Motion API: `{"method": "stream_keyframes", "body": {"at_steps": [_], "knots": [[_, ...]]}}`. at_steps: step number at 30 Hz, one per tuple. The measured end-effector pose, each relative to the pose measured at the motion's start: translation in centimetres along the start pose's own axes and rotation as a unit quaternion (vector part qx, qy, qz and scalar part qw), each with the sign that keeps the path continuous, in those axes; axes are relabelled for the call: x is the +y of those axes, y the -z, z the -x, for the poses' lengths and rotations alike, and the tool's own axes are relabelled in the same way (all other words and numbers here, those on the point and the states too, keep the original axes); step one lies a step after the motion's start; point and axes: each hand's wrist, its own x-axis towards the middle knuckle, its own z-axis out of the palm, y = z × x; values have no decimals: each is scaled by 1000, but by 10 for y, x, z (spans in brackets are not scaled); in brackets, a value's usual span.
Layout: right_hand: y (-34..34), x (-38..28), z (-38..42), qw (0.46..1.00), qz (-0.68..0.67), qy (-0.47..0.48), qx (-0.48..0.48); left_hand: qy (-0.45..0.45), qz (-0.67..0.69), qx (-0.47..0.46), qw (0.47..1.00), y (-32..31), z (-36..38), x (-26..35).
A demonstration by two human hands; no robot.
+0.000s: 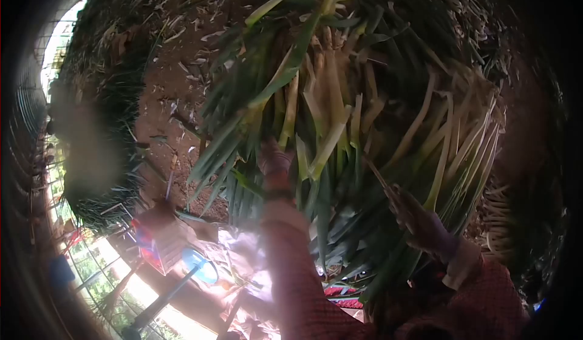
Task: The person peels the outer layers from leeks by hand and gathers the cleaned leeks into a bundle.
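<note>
A large heap of leeks [331, 91] with pale stems and long green leaves fills the middle of the view. My left hand [276, 159] reaches into the near side of this heap, its fingers blurred and partly hidden among the stems and leaves. To the right, my gloved right hand [418, 223] lies low over the green leaves, fingers pointing up and left. A thin, narrow blade-like strip [376, 173] sticks out past its fingertips; I cannot tell exactly what it is. More pale leek stems [452, 133] fan out just beyond that hand.
Bare brown soil [173, 109] scattered with dry scraps lies left of the heap. Another green pile [100, 152] stands further left. At the lower left are a colourful box [159, 243], a blue round disc [200, 266] on a pole, and a bright wire mesh wall [103, 279].
</note>
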Motion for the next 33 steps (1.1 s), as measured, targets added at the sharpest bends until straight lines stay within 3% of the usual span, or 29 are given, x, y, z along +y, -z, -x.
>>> {"method": "stream_keyframes", "body": {"at_steps": [3, 6, 8, 9, 11, 13, 15, 19, 21, 22, 24, 25, 27, 28, 30, 33], "knots": [[-3, -12, -10, 994, 61, -65, -62, 14, -68, -150, 986, 28, 19, 30], [-19, -7, 14, 985, 131, -48, -104, -79, 53, -34, 995, 5, 72, 33], [-18, -24, 39, 967, 193, -5, -168, -24, 69, -130, 989, 26, 112, 69], [-20, -3, 40, 989, 100, -32, -101, 4, 78, -177, 981, 32, 131, 86], [-20, 56, 35, 992, -76, -81, 50, -20, 121, -175, 977, 6, 171, 99], [-18, 4, 52, 972, 208, -33, -106, -42, 151, -194, 969, -8, 204, 104], [-12, -10, 69, 932, 317, -34, -174, -58, 170, -247, 952, -16, 238, 109], [-3, 36, 79, 964, 213, -110, -116, -32, 194, -267, 944, -23, 277, 103], [-7, 55, 83, 965, 254, -41, -51, -43, 198, -274, 940, -27, 280, 100], [-22, 52, 89, 950, 308, 43, -2, -17, 217, -288, 932, -26, 283, 102], [-25, 57, 78, 945, 326, 24, 17, 31, 247, -310, 918, -21, 282, 103], [-3, 49, 48, 954, 289, -83, -13, 19, 255, -301, 919, -26, 287, 95], [10, 29, 23, 945, 242, -195, -97, -7, 282, -275, 919, -48, 295, 84], [5, 17, 21, 939, 229, -205, -155, 24, 310, -305, 900, -45, 293, 86], [5, 19, 24, 946, 244, -151, -151, 92, 364, -368, 851, -37, 300, 92], [8, 49, 11, 962, 272, -26, -19, 38, 361, -337, 869, -58, 316, 69]]}}
